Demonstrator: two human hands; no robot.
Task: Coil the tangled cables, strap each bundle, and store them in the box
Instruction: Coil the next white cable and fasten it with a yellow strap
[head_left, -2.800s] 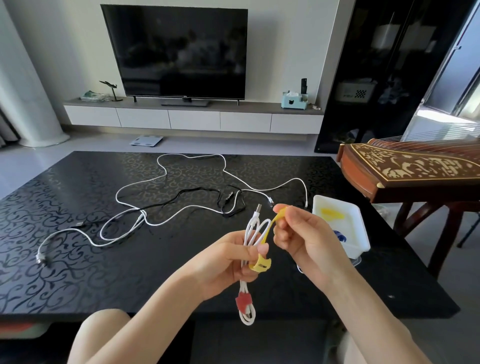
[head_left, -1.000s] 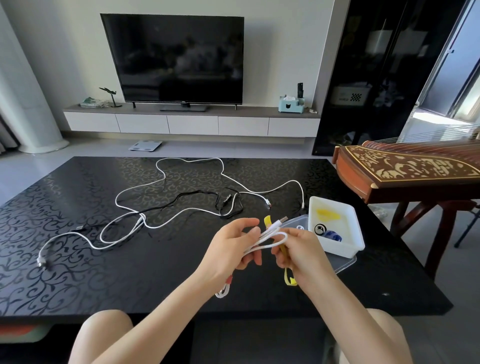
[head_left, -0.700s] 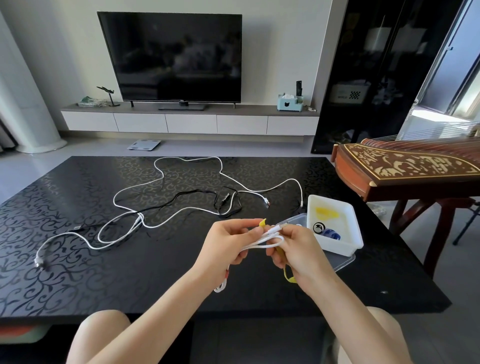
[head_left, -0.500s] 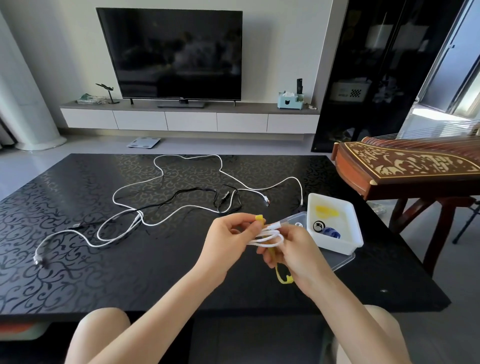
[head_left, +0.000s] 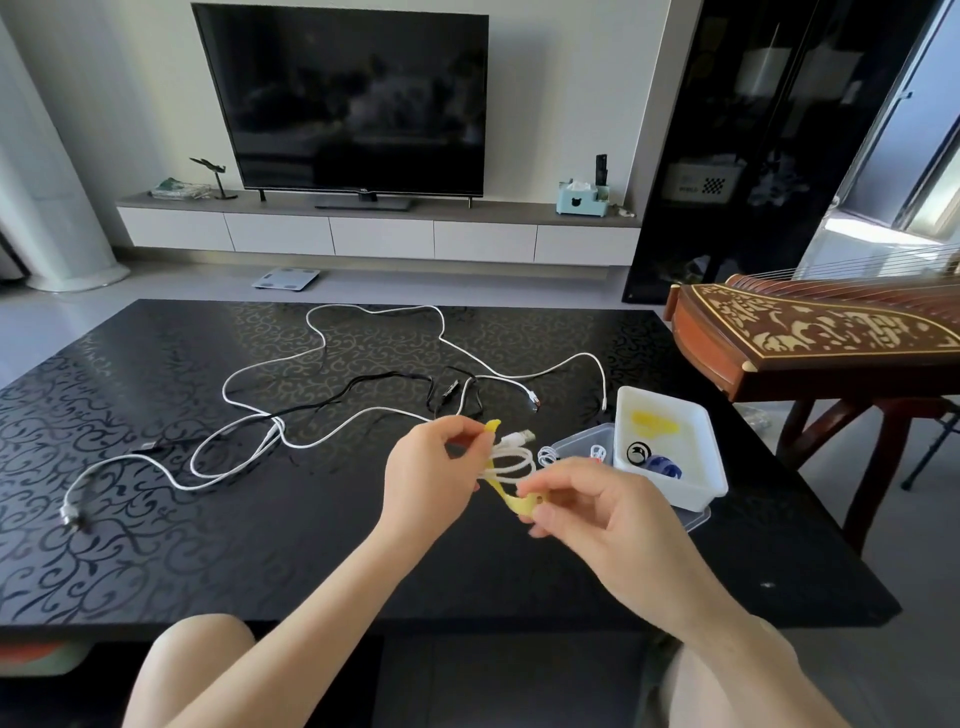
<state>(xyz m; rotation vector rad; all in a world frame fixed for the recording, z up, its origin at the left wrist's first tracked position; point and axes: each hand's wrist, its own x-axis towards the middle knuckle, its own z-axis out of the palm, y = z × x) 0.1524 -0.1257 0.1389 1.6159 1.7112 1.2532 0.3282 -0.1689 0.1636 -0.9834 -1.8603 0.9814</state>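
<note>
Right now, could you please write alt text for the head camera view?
Two bare hands hold a coiled white cable above a black patterned table: the left hand grips the coil, the right hand pulls a yellow strap around it. Loose white and black cables lie behind, a white box at right.

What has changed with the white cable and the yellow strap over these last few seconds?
The left hand turned the coiled white cable from upright to sideways. The right hand moved from the yellow strap's top end to its lower end. Loose cables and the white box stayed put.
</note>
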